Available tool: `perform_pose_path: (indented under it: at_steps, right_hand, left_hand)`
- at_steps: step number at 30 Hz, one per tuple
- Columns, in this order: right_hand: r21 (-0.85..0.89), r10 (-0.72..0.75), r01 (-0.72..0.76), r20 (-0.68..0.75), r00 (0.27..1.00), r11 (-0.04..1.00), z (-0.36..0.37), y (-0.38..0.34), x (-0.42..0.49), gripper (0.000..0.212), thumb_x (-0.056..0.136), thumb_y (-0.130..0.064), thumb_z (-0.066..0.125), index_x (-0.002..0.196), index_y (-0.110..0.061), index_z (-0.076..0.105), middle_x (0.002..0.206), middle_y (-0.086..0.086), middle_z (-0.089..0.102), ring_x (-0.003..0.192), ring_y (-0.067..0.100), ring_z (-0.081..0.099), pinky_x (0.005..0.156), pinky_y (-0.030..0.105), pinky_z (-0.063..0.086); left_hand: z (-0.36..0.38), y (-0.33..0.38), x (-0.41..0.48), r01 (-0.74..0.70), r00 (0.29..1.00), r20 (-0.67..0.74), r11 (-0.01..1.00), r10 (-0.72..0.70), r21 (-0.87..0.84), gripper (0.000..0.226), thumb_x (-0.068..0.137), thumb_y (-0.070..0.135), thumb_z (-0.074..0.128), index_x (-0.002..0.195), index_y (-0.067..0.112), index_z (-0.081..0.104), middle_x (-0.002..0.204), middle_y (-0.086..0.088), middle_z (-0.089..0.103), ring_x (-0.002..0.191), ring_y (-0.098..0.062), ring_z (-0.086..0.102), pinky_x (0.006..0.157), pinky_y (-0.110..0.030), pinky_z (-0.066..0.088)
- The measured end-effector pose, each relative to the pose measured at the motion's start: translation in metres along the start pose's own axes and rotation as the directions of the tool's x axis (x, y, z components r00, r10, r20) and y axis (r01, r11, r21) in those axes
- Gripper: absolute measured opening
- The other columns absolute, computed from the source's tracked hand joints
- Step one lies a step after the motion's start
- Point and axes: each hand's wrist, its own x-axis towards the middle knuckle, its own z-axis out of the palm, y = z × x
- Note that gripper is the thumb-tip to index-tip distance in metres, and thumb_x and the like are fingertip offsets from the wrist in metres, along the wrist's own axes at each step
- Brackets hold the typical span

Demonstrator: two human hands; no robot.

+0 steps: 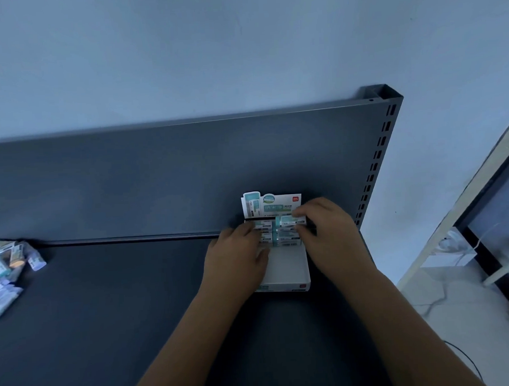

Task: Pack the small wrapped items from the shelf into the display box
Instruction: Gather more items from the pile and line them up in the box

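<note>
A white display box with an upright printed header card stands on the dark shelf against the back panel. Several teal-and-white wrapped items lie packed in rows at its far end; the near half shows bare floor. My right hand pinches one wrapped item between thumb and fingers just above the back right row. My left hand rests on the box's left side, its fingers touching the left row of items.
A loose pile of wrapped items lies far left on the dark shelf. The shelf's slotted upright stands right of the box. Beyond the shelf's right end are a pale floor and a window frame.
</note>
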Motion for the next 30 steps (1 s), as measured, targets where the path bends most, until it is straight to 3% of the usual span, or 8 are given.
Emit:
perform_pose_path:
  at_steps: [8,18,21,24,30]
  right_hand:
    - [-0.15,-0.013,0.025,0.082,0.997,0.988,0.026,0.016,0.012,0.012,0.075,-0.003,0.074,0.078,-0.012,0.067,0.084,0.002,0.063,0.081,0.023,0.057,0.066,0.032,0.048]
    - [-0.325,-0.005,0.011,0.022,1.0,0.946,0.046,0.017,0.007,0.008,0.071,-0.002,0.075,0.075,-0.009,0.073,0.086,0.005,0.059,0.077,0.026,0.053,0.054,0.034,0.049]
    - [-0.351,-0.035,0.045,0.034,0.999,0.935,0.044,0.014,0.006,0.002,0.075,-0.009,0.072,0.075,-0.01,0.074,0.086,0.004,0.059,0.079,0.027,0.052,0.057,0.035,0.05]
    - [-0.338,-0.016,0.038,0.068,0.998,0.94,0.036,0.005,0.0,0.019,0.085,-0.026,0.061,0.082,-0.013,0.073,0.09,0.002,0.061,0.085,0.026,0.052,0.063,0.037,0.051]
    - [-0.158,0.039,-0.04,-0.008,0.999,0.987,0.015,-0.015,-0.02,0.021,0.089,-0.027,0.064,0.105,-0.015,0.071,0.103,0.002,0.067,0.093,0.022,0.055,0.078,0.035,0.051]
  left_hand:
    - [0.006,-0.002,-0.009,0.053,0.998,-0.009,0.991,-0.055,-0.122,0.042,0.074,0.019,0.061,0.114,0.023,0.069,0.138,0.01,0.059,0.108,-0.026,0.059,0.083,-0.038,0.055]
    - [0.006,-0.002,-0.009,0.04,0.999,-0.013,0.995,-0.041,-0.093,0.043,0.073,0.019,0.055,0.113,0.021,0.069,0.137,0.009,0.06,0.107,-0.027,0.058,0.079,-0.04,0.055]
    - [0.008,0.0,-0.01,0.047,0.998,-0.027,0.994,-0.05,-0.096,0.044,0.074,0.019,0.049,0.114,0.021,0.068,0.14,0.012,0.058,0.107,-0.026,0.055,0.077,-0.038,0.055]
    - [0.01,0.0,-0.014,0.042,0.994,-0.092,0.994,-0.051,-0.098,0.041,0.079,0.017,0.046,0.111,0.021,0.07,0.137,0.013,0.06,0.112,-0.027,0.05,0.075,-0.04,0.057]
    - [-0.015,0.009,-0.015,-0.006,0.991,-0.133,0.996,-0.007,-0.094,0.04,0.085,0.027,0.061,0.124,0.017,0.065,0.132,0.003,0.063,0.121,-0.025,0.053,0.092,-0.042,0.054]
